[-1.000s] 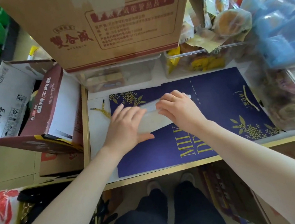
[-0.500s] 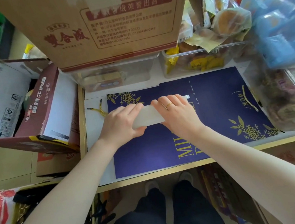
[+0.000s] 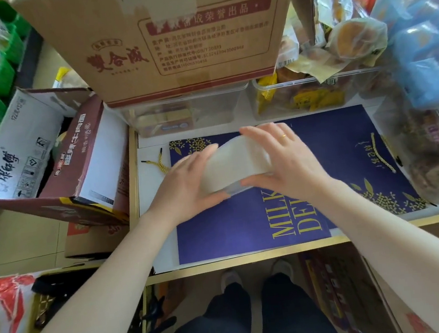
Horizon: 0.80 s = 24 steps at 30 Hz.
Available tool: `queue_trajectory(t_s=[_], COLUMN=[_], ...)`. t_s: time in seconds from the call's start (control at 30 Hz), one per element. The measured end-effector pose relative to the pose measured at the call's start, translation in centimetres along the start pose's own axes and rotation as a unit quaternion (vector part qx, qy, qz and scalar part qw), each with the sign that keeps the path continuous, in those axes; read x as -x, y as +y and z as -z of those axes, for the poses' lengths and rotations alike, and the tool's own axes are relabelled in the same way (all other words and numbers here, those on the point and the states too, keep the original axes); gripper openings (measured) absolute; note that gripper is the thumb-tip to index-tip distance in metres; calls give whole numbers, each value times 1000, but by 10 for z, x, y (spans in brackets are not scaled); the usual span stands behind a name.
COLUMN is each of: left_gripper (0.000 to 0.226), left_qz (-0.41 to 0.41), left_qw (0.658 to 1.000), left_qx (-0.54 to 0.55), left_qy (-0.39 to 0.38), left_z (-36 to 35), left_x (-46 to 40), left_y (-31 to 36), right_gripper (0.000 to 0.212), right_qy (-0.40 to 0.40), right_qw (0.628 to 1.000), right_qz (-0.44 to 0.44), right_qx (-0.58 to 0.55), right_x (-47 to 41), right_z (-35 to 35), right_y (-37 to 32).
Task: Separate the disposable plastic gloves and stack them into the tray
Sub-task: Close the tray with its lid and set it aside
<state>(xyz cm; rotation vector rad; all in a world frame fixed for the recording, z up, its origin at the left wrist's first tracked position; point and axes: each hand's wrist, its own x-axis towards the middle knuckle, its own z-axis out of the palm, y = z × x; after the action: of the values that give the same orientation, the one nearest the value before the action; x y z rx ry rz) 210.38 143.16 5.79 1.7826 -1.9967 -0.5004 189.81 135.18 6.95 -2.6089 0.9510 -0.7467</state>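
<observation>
Milky see-through wad of plastic gloves (image 3: pixel 236 164), folded flat and bowed upward, left hand (image 3: pixel 185 186) and right hand (image 3: pixel 285 164) gripping each end, over a navy gift bag (image 3: pixel 348 151)

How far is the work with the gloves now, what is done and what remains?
Nothing looks finished: no separated gloves lie stacked in any tray I can see. In hand: both the left hand and the right hand grip one whitish bundle of plastic gloves above the blue paper bag. Left: peeling the gloves apart and stacking them. Which container is the tray, I cannot tell.
</observation>
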Motion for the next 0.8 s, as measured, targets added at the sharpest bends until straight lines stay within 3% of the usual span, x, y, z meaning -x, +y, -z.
queue_trajectory(t_s=[0.07,0.17,0.23,0.3,0.33,0.37,0.4,0.47,0.5,0.57,0.6,0.67,0.73,0.8], left_gripper=[82,69,64,53,44,38,34,30,29,27,26,25,43,72], left_qz=[-7,-85,-104,-140,-179,-225,-268,-336,-367,-418,-428,-383,-267,-101], left_qw=[999,995,992,983,973,958,939,904,891,876,877,905,954,993], left_qx=[39,-7,-28,-60,-86,-113,-139,-171,-177,-169,-160,-148,-125,37], left_qy=[29,59,72,101,118,139,164,199,200,172,151,111,53,-42], left_z=[5,3,-2,-7,-10,-12,-13,-12,-12,-12,-12,-13,-13,-12], left_x=[-6,-5,-1,1,1,0,0,0,1,4,4,3,5,15], left_y=[10,6,-2,-6,-10,-14,-16,-14,-9,0,2,-6,-20,-20], right_gripper=[66,53,54,62,64,65,67,80,90,93,86,69,67,72], right_qy=[25,58,35,-16,-10,25,54,-7,-76,-176,-190,-180,-104,-47], right_qw=[999,997,998,995,971,923,847,668,602,544,546,604,663,687], right_qz=[22,37,29,-79,-184,-303,-430,-610,-636,-618,-604,-592,-611,-638], right_qx=[-4,45,47,-62,-151,-237,-307,-426,-477,-541,-548,-503,-420,-345], right_x=[-3,4,12,15,13,10,6,2,3,6,7,5,4,3], right_z=[-10,-28,-33,-27,-21,-15,-9,2,6,9,7,3,-5,-16], right_y=[-13,-22,-21,-22,-22,-19,-12,9,18,26,27,23,17,14])
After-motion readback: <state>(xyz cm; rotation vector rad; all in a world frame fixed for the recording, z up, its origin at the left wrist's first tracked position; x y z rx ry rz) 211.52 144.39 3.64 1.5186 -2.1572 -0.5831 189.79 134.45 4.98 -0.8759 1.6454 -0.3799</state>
